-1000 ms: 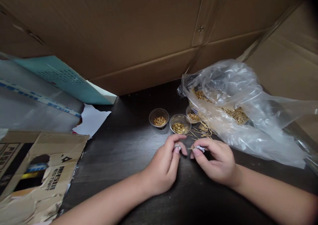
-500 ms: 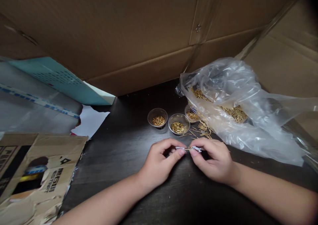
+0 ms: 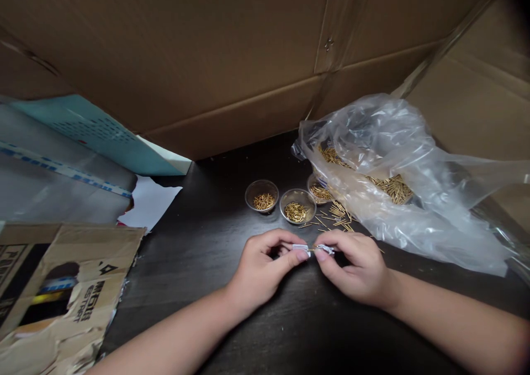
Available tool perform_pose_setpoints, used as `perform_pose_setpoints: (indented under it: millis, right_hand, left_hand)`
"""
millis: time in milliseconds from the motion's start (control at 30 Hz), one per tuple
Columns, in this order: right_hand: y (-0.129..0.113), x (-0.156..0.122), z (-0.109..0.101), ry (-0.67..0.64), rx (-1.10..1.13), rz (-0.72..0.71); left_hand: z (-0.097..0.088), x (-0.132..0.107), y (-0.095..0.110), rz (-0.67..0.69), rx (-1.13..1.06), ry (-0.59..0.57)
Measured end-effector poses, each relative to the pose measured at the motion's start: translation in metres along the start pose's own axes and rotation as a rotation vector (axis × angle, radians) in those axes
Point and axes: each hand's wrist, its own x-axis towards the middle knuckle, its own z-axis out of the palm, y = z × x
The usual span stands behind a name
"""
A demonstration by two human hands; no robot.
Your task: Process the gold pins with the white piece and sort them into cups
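Note:
Over the dark table my left hand (image 3: pixel 265 262) pinches a small whitish piece (image 3: pixel 300 248) between thumb and fingers. My right hand (image 3: pixel 356 262) is closed on another crumpled whitish piece (image 3: pixel 326 249), facing it. A thin brass pin (image 3: pixel 312 249) bridges the narrow gap between the two hands; its ends are hidden at the fingertips. Beyond the hands stand a left clear cup (image 3: pixel 248 195), a middle clear cup (image 3: pixel 282 209) and a rear clear cup (image 3: pixel 309 183), all holding small brass parts. Loose brass pins (image 3: pixel 342 212) lie scattered in front of the plastic bag.
A crumpled clear plastic bag (image 3: pixel 447 209) with many brass pins fills the right side. Cardboard walls (image 3: pixel 232 60) enclose the back and right. At left are a torn cardboard box (image 3: pixel 99 275), white paper (image 3: pixel 151 201), a grey wrapped package (image 3: pixel 53 187) and a teal box (image 3: pixel 95 126).
My left hand has tilted slightly, showing more of its whitish piece. Both hands keep their pinch, and the cups and bag stay in place.

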Motion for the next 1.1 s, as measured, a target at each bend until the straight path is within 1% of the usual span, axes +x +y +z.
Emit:
perform_pose_setpoints:
  millis: [267, 400, 500, 700, 833, 967, 1100]
  right_hand:
    - [0.0, -0.001, 0.0, 0.018, 0.003, 0.002]
    - [0.0, 0.0, 0.0, 0.008, 0.016, 0.007]
    - [0.0, 0.0, 0.0, 0.002, 0.014, 0.001]
    - [0.001, -0.001, 0.002, -0.029, -0.031, -0.027]
    - [0.003, -0.002, 0.004, -0.049, -0.056, -0.037]
    - [0.004, -0.003, 0.004, -0.064, -0.049, -0.038]
    - [0.005, -0.004, 0.004, -0.113, -0.022, -0.026]
  left_hand:
    - [-0.001, 0.001, 0.002, 0.003, -0.007, -0.009]
    - [-0.001, 0.0, 0.0, 0.042, 0.036, -0.006]
    - [-0.002, -0.001, 0.001, 0.121, 0.135, 0.002]
    - [-0.006, -0.001, 0.003, 0.384, 0.392, 0.018]
    - [-0.01, 0.001, 0.001, 0.524, 0.498, -0.031]
    - [-0.015, 0.003, -0.001, 0.592, 0.545, -0.073]
    - [-0.017, 0.004, -0.001, 0.62, 0.572, -0.121]
